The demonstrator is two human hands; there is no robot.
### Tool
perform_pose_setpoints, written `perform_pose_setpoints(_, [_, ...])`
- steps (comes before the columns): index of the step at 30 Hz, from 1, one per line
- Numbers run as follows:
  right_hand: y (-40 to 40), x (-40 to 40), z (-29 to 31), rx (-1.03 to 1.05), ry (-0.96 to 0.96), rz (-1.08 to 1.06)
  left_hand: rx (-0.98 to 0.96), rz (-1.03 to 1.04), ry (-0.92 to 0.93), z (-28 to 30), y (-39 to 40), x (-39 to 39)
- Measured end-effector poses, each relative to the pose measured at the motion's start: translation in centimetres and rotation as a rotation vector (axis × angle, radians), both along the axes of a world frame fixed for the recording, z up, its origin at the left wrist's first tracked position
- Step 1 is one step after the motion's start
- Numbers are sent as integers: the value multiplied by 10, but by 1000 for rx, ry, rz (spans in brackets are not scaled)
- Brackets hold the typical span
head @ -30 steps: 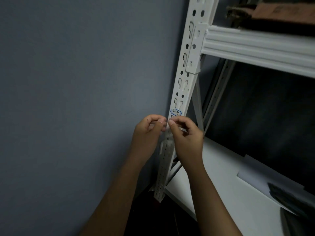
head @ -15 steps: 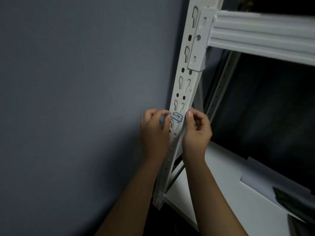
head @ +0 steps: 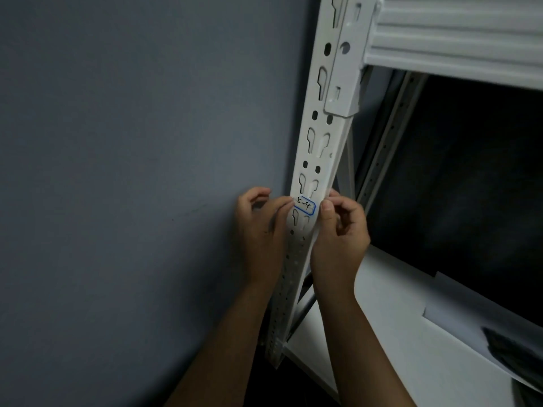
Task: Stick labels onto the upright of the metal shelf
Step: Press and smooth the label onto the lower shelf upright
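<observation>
Progress seems good: one label (head: 304, 207) already sits on the front face of the white upright (head: 316, 160), between both hands. The left hand (head: 260, 230) presses its left end with fingertips; the right hand (head: 340, 230), fingers curled, touches the right end. Probably only smoothing remains. The label is white, blue-bordered, with handwriting like "5-4".

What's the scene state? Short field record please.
label: white, blue border, handwriting reads about "5-4", lies on upright face
upright: white slotted metal post, leaning in view
left hand: fingers at label's left end
right hand: thumb at label's right end, fingers curled
beam: white crossbeam hooked to upright above
lower shelf: white board
wall: grey
</observation>
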State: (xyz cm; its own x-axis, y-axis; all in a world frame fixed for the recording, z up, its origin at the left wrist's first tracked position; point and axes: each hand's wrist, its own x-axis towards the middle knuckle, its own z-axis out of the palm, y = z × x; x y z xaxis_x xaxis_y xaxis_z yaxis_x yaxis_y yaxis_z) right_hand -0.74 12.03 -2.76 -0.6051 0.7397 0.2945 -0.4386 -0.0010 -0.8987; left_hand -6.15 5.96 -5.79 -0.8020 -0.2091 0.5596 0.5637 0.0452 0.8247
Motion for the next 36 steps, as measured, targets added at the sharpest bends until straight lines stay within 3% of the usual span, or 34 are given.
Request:
perform_pose_setpoints(3, [-1,-2,-1,-7,-5,-12,7,-25,16,-3,0,0])
perform_pose_setpoints(8, [-4,-4,-2,-26,-21,-47,-214,39,186,-6,-4,-1])
perform_pose_setpoints(11, [-5,-5,-2,-18,-21,-51,-289,30,179,-6,-7,-3])
perform_pose_setpoints(25, [-3,-1,0,0,-8,-27,-59,-46,65,3,-4,5])
perform_pose_setpoints(36, [-2,-1,0,-7,-13,-16,-173,-16,49,-1,-2,2])
